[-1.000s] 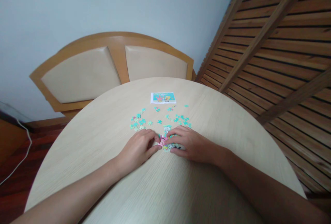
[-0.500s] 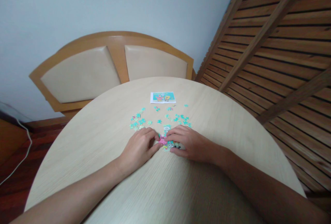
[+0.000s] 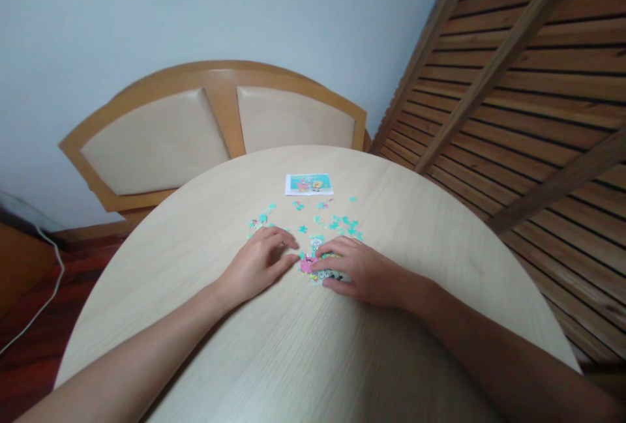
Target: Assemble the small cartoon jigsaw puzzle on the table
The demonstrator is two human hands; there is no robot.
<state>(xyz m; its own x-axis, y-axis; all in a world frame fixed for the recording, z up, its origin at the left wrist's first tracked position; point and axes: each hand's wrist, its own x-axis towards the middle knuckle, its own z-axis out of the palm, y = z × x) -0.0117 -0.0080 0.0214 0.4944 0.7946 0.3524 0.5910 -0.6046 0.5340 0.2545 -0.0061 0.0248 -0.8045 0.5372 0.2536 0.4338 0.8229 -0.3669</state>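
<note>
Near the middle of the round pale worktop [image 3: 303, 345], a small joined puzzle patch [image 3: 313, 265], pink and green, flat on the wood between the two hands. Over its right half, the right hand [image 3: 359, 270], fingers bent, tips pressing down on top, thumb along the near edge, likely placed so to pin the joined pieces against sliding. Impossible to tell whether that grip pinches an edge or only presses. Just left of the patch, the left hand [image 3: 259, 260], palm down, fingers stretched and loosely together, index tip close to the pink corner. Grip slack and unclosed, nothing visibly held, the hand resting partly over the left cluster [image 3: 259, 219] of loose bits, probably for easy reach. Just beyond the right hand, more loose turquoise pieces [image 3: 342, 222], scattered apart, seemingly spread out for picking by eye. Farther still, a small printed picture [image 3: 309, 184], flat and square to the viewer, well clear of the pieces, apparently kept in sight for comparison. Past the far edge, a padded wooden bench back [image 3: 220, 123] against a blue-grey wall. To the right, slatted wooden panelling [image 3: 538, 84]. At far left on the floor, a white cable [image 3: 44, 279].
</note>
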